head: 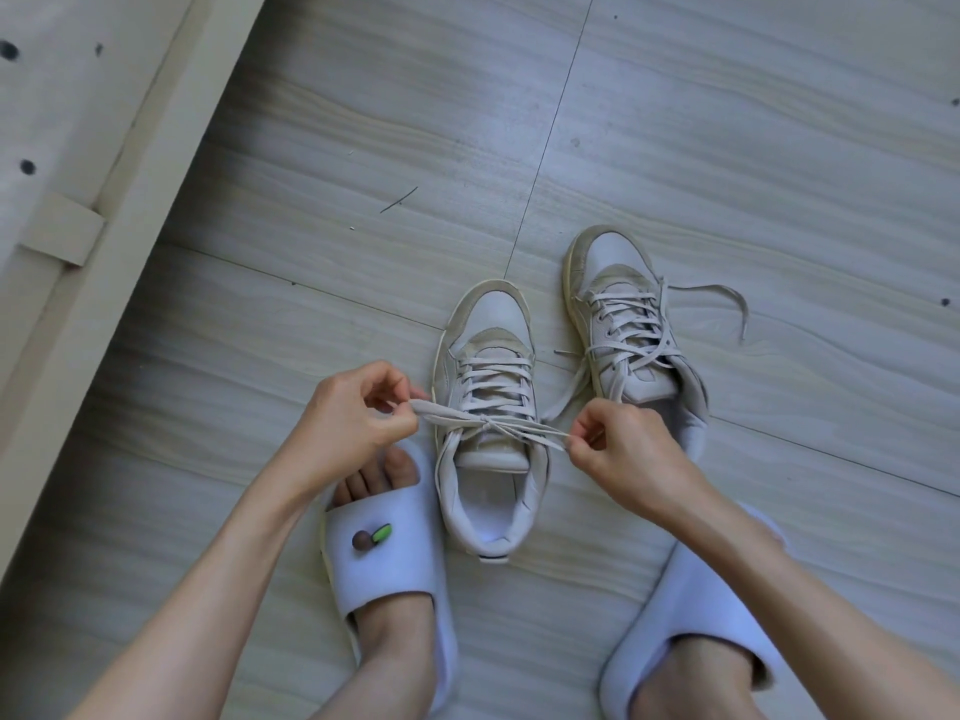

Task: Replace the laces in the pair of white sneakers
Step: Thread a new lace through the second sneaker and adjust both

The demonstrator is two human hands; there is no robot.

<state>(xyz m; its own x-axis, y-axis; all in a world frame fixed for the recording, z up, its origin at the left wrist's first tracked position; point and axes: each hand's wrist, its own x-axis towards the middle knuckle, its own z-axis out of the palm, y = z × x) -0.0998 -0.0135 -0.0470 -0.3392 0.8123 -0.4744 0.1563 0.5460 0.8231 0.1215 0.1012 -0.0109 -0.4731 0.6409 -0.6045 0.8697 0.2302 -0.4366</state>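
Two worn white sneakers stand on the floor, toes pointing away from me. The near sneaker (491, 407) is laced, and its lace (488, 423) is pulled sideways into a knot over the tongue. My left hand (358, 413) pinches the lace's left end beside the shoe. My right hand (618, 449) pinches the right end on the other side. The far sneaker (623, 324) sits to the right, laced but untied, its loose lace ends (727, 304) trailing on the floor.
Pale wood-pattern floor tiles (363, 148) lie all around. A light wooden furniture edge (104, 200) runs along the left. My feet wear white slides, the left slide (384, 558) beside the near sneaker and the right slide (691, 589) below the far one.
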